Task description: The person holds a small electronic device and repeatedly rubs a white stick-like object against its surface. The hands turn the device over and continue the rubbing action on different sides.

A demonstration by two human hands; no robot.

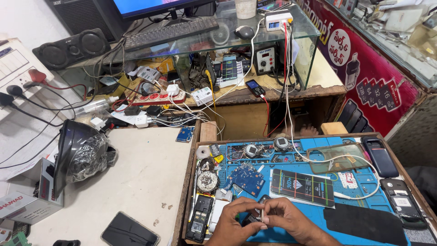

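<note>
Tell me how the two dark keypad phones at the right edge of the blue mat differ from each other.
The upper phone is turned slightly, with its top leaning left, while the lower phone lies closer to the hands and tilts a little more. The upper phone looks plain and dark across its face; the lower phone shows a pale patch near its top. The upper phone sits beside a clear case; the lower phone sits beside a black sheet. Both lie flat.

Both hands together, fingers pinched.
</note>
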